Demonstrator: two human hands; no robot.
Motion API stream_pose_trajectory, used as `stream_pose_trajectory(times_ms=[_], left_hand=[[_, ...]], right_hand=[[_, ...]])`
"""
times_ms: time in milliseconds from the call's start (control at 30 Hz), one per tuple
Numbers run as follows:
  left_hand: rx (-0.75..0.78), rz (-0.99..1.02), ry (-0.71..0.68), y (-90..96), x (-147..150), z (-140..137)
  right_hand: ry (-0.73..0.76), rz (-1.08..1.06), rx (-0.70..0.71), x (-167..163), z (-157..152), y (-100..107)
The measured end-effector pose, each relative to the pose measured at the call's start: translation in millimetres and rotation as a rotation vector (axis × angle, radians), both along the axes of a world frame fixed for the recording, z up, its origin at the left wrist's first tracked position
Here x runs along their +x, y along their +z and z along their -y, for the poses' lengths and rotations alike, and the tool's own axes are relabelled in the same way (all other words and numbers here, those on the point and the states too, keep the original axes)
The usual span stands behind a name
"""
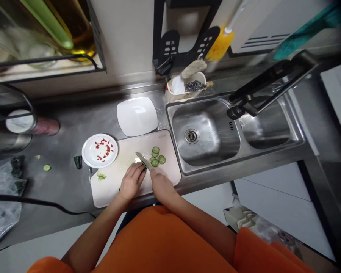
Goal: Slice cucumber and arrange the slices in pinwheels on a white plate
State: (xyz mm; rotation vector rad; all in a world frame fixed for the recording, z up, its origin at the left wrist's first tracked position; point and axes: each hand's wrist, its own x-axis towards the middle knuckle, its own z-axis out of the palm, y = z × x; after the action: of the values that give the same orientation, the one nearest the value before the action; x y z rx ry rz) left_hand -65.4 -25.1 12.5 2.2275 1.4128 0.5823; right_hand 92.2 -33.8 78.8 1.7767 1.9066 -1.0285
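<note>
Far-left counter: a crumpled plastic bag (2,212) sits well away from the blade, perhaps to leave elbow room.
Loose bits: a pale green round (47,167) and a dark green chunk (77,162) lie out on the steel, off the working surface.
Round plate: here's the white round plate (86,155) bearing scattered red pieces (108,149), right beside the board, seemingly parked within easy reach.
Board's left end: pale green scraps (101,175) on the cutting board (170,176), apart from the slices, as if sorted aside.
Left hand: the left hand (132,182) has its fingers bent over a dark green cucumber (144,168) mid-board, mostly hidden beneath them, apparently pinning it against rolling.
Square plate: the white square plate (137,115) lies just behind the board, handy for both hands.
Knife: the knife (143,160) slants across, its blade right beside those fingertips.
Right hand: the right hand (161,185) wraps the handle, close to the blade, likely for control.
Slices: cucumber slices (155,162) cluster just beyond the blade, on its right.
Sink: the sink (207,148) borders the board's right edge.
</note>
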Motion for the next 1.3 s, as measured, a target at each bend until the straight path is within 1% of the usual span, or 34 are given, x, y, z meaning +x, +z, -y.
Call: stream_pose_trajectory(times_ms=[133,233,300,367,500,533,600,733,833,967,1033,1067,1100,1167,1233,1300], left_hand=[[-0.065,-0.049,0.054,8.3,4,4],[-0.094,0.01,0.152,15.0,-1,12],[-0.088,0.037,0.296,18.8,-14,19],[-0.094,0.017,0.489,21.9,-33,28],[-0.206,-0.117,0.863,24.8,-78,39],[-0.23,-0.142,0.92,24.8,-86,40],[-0.244,-0.175,0.981,24.5,-98,41],[-0.277,-0.192,1.034,22.6,-103,39],[-0.258,-0.174,1.031,20.4,-102,41],[-0.231,-0.206,0.996,18.0,-100,46],[-0.127,-0.236,0.943,19.1,-96,48],[-0.057,-0.24,0.893,20.5,-91,48],[0.009,-0.233,0.82,22.5,-86,47],[0.083,-0.176,0.613,27.3,-69,43],[0.045,-0.084,0.344,31.2,-47,36],[-0.016,-0.02,0.146,32.2,-24,27]], right_hand=[[0.017,-0.016,-0.022,4,-2,3],[0.047,-0.007,-0.007,9,-2,5],[0.065,0.008,0.006,14,-1,6],[0.088,0.023,0.017,19,1,7],[0.158,0.032,0.065,30,5,9],[0.175,0.029,0.078,32,5,10],[0.201,0.016,0.112,37,7,10],[0.246,-0.028,0.143,43,8,10],[0.277,-0.035,0.14,45,9,8],[0.309,-0.02,0.2,47,12,4],[0.327,-0.015,0.225,48,14,1],[0.332,-0.014,0.234,49,14,0],[0.335,-0.013,0.239,49,15,-1],[0.339,-0.008,0.252,50,16,-3],[0.352,-0.001,0.267,51,16,-4],[0.37,0.006,0.281,52,17,-5]])
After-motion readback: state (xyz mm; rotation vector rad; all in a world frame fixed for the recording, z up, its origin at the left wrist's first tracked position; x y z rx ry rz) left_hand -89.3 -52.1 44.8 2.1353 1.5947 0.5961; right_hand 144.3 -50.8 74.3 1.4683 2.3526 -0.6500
